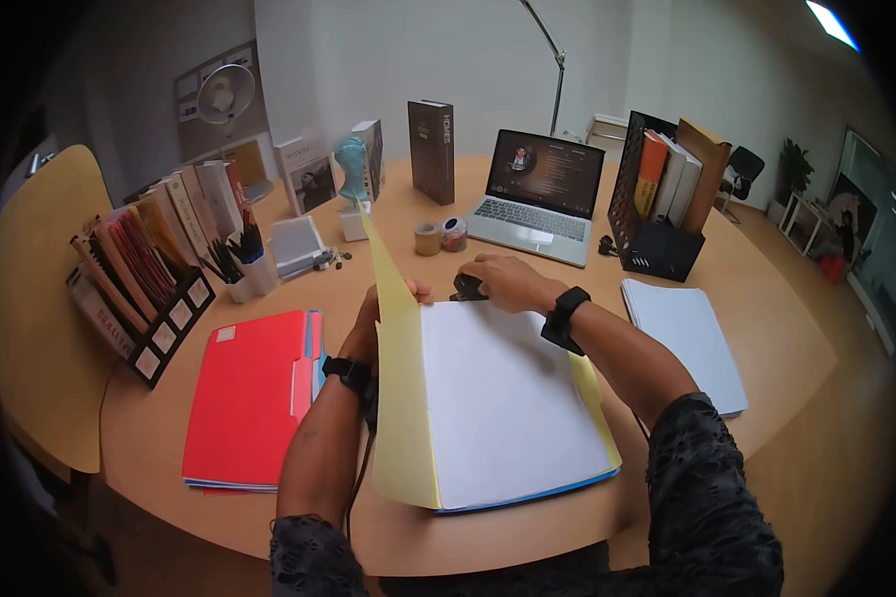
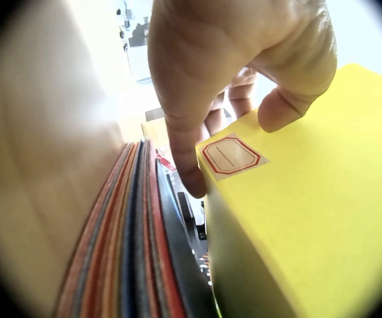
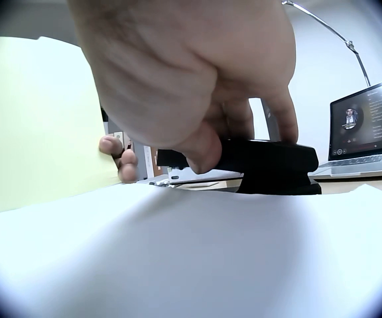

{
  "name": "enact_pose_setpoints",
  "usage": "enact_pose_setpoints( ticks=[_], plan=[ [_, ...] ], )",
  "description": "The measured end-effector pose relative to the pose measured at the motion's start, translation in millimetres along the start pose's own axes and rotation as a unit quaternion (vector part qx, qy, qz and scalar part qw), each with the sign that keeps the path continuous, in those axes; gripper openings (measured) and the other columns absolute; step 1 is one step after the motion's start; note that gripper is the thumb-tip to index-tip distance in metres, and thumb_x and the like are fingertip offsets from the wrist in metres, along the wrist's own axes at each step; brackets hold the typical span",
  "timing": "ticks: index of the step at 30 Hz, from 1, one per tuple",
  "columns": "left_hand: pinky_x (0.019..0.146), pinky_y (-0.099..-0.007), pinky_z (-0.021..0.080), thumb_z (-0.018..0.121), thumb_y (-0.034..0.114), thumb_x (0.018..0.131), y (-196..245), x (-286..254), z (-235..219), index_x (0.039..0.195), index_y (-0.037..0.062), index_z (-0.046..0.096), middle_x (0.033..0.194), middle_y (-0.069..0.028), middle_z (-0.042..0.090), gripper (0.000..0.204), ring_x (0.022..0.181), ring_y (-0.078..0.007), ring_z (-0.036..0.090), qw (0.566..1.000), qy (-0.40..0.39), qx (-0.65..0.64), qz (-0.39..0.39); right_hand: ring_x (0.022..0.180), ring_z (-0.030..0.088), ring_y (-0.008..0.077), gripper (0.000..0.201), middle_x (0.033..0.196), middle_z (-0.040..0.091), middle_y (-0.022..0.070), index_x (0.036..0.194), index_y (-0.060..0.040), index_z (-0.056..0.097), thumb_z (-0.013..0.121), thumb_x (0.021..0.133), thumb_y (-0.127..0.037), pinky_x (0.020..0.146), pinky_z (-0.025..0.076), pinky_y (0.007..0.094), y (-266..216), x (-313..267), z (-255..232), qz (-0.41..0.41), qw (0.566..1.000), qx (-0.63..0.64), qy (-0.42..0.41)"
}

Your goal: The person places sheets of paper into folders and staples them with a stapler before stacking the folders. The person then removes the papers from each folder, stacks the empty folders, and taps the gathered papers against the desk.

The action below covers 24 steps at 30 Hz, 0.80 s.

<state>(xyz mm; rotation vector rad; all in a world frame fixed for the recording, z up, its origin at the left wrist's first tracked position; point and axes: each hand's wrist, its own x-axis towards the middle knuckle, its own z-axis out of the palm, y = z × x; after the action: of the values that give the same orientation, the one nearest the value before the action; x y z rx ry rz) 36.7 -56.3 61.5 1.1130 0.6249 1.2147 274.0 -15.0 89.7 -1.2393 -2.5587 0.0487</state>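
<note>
A yellow folder (image 1: 400, 398) lies at the table's front middle with its left cover raised, a stack of white paper (image 1: 503, 398) inside it. My left hand (image 1: 365, 328) holds that cover near its top edge, thumb on one face and fingers on the other. A red-bordered label (image 2: 231, 156) shows on the cover in the left wrist view. My right hand (image 1: 511, 284) grips a black stapler (image 3: 270, 159) from above, thumb on the near side. The stapler is at the paper's far edge. A blue edge (image 1: 528, 495) shows under the folder.
Red folders (image 1: 244, 398) are stacked to the left, and a white paper stack (image 1: 682, 343) lies to the right. Beyond my hands stand tape rolls (image 1: 428, 239) and a laptop (image 1: 538, 199). A file rack (image 1: 169, 323) and pen cup (image 1: 259, 277) are at left; a black book holder (image 1: 662, 249) is at right.
</note>
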Motion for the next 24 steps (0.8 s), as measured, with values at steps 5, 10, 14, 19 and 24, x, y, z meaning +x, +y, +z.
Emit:
enact_pose_setpoints(
  ticks=[5,10,14,19,24],
  plan=[
    [0.076,-0.033,0.049,0.055,0.028,0.087,-22,24,-24,0.095,0.0053,0.062,0.092,-0.008,0.063,0.025,0.087,-0.0189,0.06,1.0,-0.017,0.007,-0.007,0.101,0.061,0.035,0.035,0.105,0.063,0.0155,0.113,-0.0052,0.063,0.06,0.079,0.002,0.084,0.049,0.043,-4,-1,1,-0.013,1.0,-0.006,-0.012],
    [0.077,-0.0344,0.051,0.051,0.02,0.091,-19,26,-27,0.097,0.0056,0.061,0.094,-0.0091,0.063,0.019,0.09,-0.0187,0.061,0.999,-0.008,0.023,-0.045,0.102,0.061,0.0336,0.04,0.106,0.063,0.0133,0.115,-0.0059,0.062,0.057,0.077,0.005,0.082,0.049,0.0424,-6,-4,-4,-0.046,0.999,-0.02,-0.016],
    [0.076,-0.0334,0.051,0.048,0.016,0.093,-22,31,-28,0.098,0.0058,0.06,0.093,-0.0083,0.063,0.017,0.089,-0.0173,0.062,0.996,0.007,0.054,-0.067,0.102,0.061,0.0325,0.044,0.106,0.063,0.0129,0.116,-0.0072,0.062,0.055,0.075,0.007,0.081,0.049,0.0422,-6,-6,-3,-0.065,0.997,-0.04,-0.026],
    [0.077,-0.0324,0.048,0.046,0.02,0.094,-12,16,-14,0.096,0.0076,0.06,0.09,-0.0055,0.063,0.019,0.087,-0.0166,0.06,0.995,0.003,0.08,-0.061,0.099,0.062,0.0325,0.043,0.104,0.064,0.0131,0.116,-0.0082,0.062,0.055,0.075,0.005,0.081,0.049,0.0423,-5,-10,3,-0.071,0.997,-0.022,-0.022],
    [0.077,-0.0312,0.045,0.043,0.023,0.095,-10,13,-9,0.093,0.01,0.06,0.087,-0.0034,0.062,0.022,0.084,-0.0163,0.058,0.991,-0.001,0.108,-0.074,0.099,0.062,0.0332,0.04,0.104,0.065,0.0137,0.118,-0.0086,0.062,0.058,0.079,-0.001,0.082,0.049,0.0432,-10,-13,-1,-0.06,0.997,-0.014,-0.038]
  ],
)
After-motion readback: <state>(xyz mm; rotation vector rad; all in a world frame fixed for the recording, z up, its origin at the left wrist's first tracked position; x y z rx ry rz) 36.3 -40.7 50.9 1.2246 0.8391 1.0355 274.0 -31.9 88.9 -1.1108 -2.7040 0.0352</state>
